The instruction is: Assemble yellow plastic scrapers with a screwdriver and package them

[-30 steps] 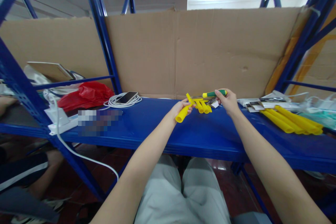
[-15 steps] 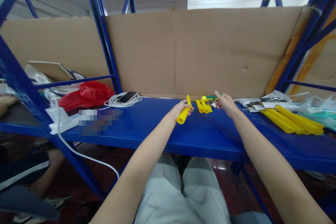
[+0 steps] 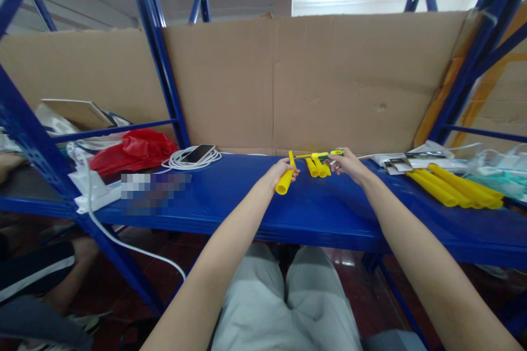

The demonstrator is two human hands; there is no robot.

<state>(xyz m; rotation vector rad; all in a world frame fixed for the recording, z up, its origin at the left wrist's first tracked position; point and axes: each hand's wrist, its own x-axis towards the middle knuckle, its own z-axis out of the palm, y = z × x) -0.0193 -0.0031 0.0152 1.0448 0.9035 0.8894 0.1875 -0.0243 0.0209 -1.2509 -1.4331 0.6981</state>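
Note:
My left hand (image 3: 280, 172) is closed round a yellow plastic tube (image 3: 284, 184), its open end tilted toward me. In my right hand (image 3: 345, 164) is a screwdriver (image 3: 325, 154) with a green and yellow handle, held level. Its thin shaft points left and reaches the upper part of the tube; whether the tip touches it I cannot tell. Beneath the screwdriver, several short yellow tubes (image 3: 317, 169) lie side by side on the blue shelf (image 3: 242, 197).
Several longer yellow tubes (image 3: 457, 189) lie at the right beside white packets (image 3: 426, 160). To the left are a phone (image 3: 200, 153) on a coiled white cable (image 3: 175, 160), a red plastic bag (image 3: 134, 149) and a white power strip (image 3: 99, 194). A cardboard sheet (image 3: 329, 82) stands behind. Another person's leg (image 3: 41, 269) shows at lower left.
The screwdriver handle has turned in my right hand, and more of its yellow part shows. My right hand has shifted slightly left. My left hand still holds the tube.

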